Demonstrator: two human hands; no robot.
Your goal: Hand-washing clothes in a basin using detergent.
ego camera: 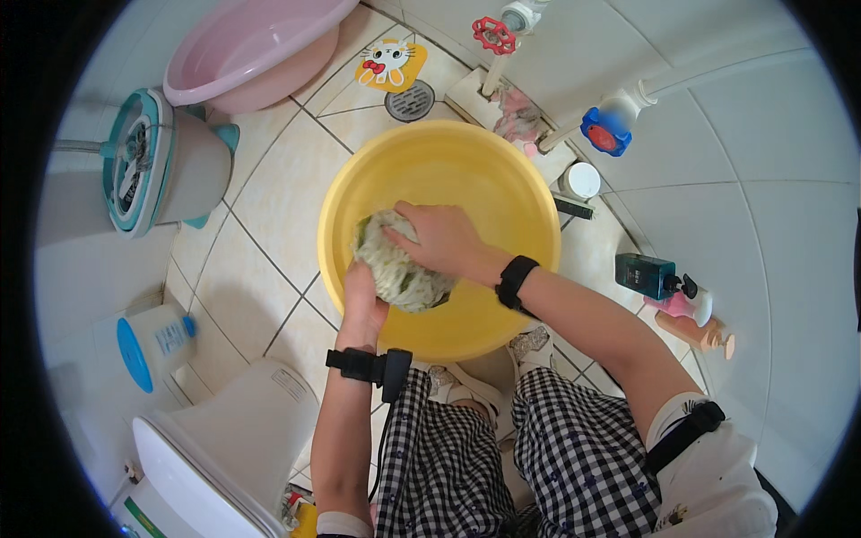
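A large round yellow plastic basin [498, 175] stands on the tiled floor before my feet. Over it I hold a whitish-green, rounded bundle [403, 279] that looks like crumpled cloth, though its material is hard to make out. My left hand [365, 292] grips the bundle's lower left side, near the basin's rim. On its upper right side rests my right hand [440, 237], the thumb and fingers spread over the surface. Part of the bundle is hidden under the right hand.
A pink basin [269, 74] and a mop bucket [195, 161] are at the upper left. A floor drain [409, 101] lies beyond the yellow basin. Pipe valves [494, 35] project from the right wall. Bottles [646, 274] stand along that wall; a toilet [235, 430] is lower left.
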